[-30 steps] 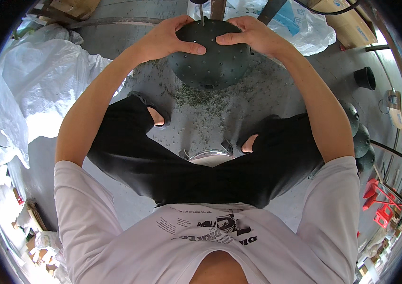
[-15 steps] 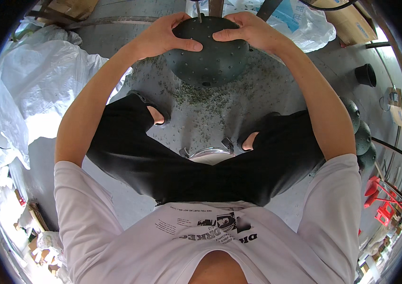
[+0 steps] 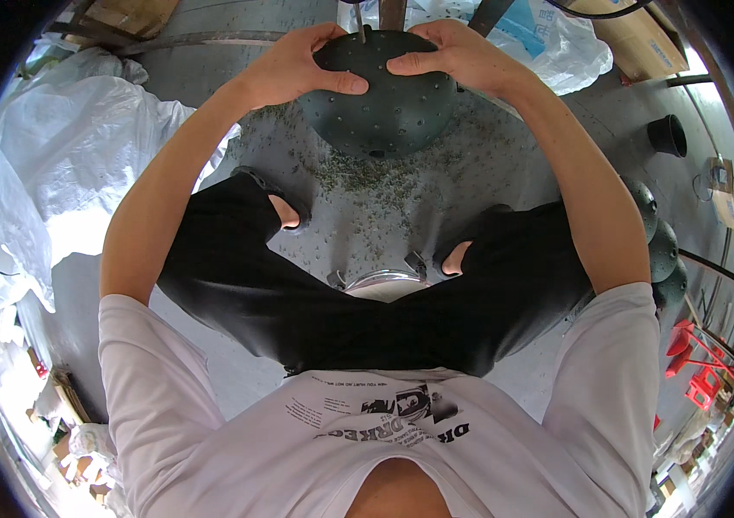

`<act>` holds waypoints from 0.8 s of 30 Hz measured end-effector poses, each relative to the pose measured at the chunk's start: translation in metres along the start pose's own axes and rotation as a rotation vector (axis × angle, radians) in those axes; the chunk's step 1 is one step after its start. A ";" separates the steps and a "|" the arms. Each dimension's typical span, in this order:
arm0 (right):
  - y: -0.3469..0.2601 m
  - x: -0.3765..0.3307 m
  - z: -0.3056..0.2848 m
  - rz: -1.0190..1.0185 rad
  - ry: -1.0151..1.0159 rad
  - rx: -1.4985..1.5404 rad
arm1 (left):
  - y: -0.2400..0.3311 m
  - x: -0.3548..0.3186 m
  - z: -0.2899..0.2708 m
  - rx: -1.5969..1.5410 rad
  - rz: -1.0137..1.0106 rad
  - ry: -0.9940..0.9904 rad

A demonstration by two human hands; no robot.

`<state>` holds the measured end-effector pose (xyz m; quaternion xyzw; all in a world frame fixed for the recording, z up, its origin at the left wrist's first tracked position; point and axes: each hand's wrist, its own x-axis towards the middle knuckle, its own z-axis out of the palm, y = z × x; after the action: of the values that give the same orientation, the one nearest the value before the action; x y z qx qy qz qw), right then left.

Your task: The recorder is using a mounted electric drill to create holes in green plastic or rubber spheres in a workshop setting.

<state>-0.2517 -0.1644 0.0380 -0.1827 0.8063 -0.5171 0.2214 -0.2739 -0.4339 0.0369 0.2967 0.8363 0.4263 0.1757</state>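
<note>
A dark green ball (image 3: 384, 112) with small holes and raised bumps over its surface is held out in front of me, at the top of the view. My left hand (image 3: 306, 65) grips its left side, thumb lying across the upper face. From the right, my right hand (image 3: 462, 59) clasps it the same way, its thumb pointing inward. Most of the other fingers are hidden behind the ball. A thin metal rod (image 3: 362, 24) meets the ball's top between my hands; whether it enters a hole I cannot tell.
Dark crumbs (image 3: 367, 177) litter the grey floor below the ball. Clear plastic sheeting (image 3: 82, 147) lies at left. To the right are more green balls (image 3: 662, 250), a black bucket (image 3: 667, 136) and red stools (image 3: 702, 388). A cardboard box (image 3: 639, 43) stands at the far right.
The ball has turned or shifted very slightly in my hands. Both hands keep their grip in nearly the same place.
</note>
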 end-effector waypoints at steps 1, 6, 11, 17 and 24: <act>0.002 0.000 0.000 -0.006 0.006 0.020 | 0.001 0.000 0.000 0.006 0.000 -0.004; -0.005 -0.001 0.001 0.000 0.002 0.026 | -0.003 0.000 -0.002 0.021 -0.005 -0.009; -0.005 -0.002 0.000 0.030 0.022 0.037 | -0.005 0.002 -0.004 -0.005 0.005 -0.027; -0.004 -0.002 0.001 0.020 0.029 0.044 | 0.002 -0.001 -0.004 0.018 -0.040 0.001; -0.009 -0.003 0.002 0.044 0.061 0.031 | 0.003 -0.002 -0.006 0.047 -0.020 0.018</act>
<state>-0.2472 -0.1677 0.0456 -0.1454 0.8086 -0.5298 0.2107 -0.2744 -0.4375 0.0431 0.2887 0.8506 0.4072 0.1654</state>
